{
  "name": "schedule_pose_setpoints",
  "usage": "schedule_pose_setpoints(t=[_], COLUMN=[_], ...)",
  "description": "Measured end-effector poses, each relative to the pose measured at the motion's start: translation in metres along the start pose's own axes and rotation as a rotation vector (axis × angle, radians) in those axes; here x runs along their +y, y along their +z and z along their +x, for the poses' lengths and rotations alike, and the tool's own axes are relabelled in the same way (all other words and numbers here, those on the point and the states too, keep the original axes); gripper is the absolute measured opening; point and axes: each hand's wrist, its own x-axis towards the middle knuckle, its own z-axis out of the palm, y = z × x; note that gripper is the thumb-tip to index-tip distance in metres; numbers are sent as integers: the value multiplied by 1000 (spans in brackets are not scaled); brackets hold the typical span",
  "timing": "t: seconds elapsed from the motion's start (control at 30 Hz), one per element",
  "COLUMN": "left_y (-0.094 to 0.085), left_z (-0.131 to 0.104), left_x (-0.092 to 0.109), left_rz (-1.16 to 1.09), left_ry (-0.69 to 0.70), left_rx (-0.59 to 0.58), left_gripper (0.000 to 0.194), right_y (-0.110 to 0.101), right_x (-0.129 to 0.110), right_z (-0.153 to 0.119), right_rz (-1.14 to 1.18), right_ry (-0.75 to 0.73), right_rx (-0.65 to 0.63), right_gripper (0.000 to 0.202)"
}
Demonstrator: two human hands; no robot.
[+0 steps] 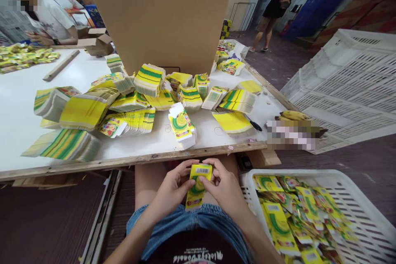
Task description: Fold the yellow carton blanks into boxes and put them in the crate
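Observation:
Between my two hands, over my lap, is a yellow-green printed card box (200,185) with a barcode near its upper end. My left hand (176,183) grips its left edge, thumb on the front. My right hand (221,181) grips the right edge, its thumb also pressed on the front face. Whether the box is flat or has something inside, I cannot tell. Just beyond, on the table (145,156), lies a small stack of similar printed cartons (182,126) with white flaps.
Stacks of flat yellow cartons (83,111) cover the table before a tall cardboard sheet (161,16). A white basket (343,185) of filled-looking packs sits at my right. Beyond stand white crates (346,74) and bananas (293,116). One person sits far left; another stands at the back.

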Motion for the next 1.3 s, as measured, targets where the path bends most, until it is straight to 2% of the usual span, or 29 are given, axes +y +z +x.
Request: schedule_pose_setpoints(t=[0.17, 0.33, 0.57, 0.73, 0.83, 0.97, 1.1, 1.2, 1.3], left_y=[-2, -4, 0, -5, -6, -3, 10, 18, 9], left_z=[3, 4, 7, 7, 6, 10, 11, 10, 16], left_x=[1, -3, -4, -2, 1, 1, -6, -8, 0], left_rz=[-14, -23, 17, -48, -72, -135, -73, 126, 509], left_ry=[-18, -18, -28, -7, -19, -9, 20, 89, 345], left_rx=[25, 61, 47, 34, -14, -51, 7, 37, 171], left_gripper=[46, 46, 46, 45, 46, 46, 44, 43, 38], right_y=[7, 5, 9, -3, -13, -9, -2, -24, -73], right_x=[-3, -4, 3, 6, 10, 13, 9, 10, 27], right_z=[2, 1, 1, 2, 2, 0, -2, -6, -18], right_rz=[-49, -32, -109, 213, 317, 456, 503, 367, -64], right_ry=[36, -2, 43, -101, -136, -66, -14, -36, -33], right_rx=[11, -64, 67, -68, -13, 36, 78, 89, 185], right_gripper=[30, 33, 31, 36, 32, 30, 28, 29, 30])
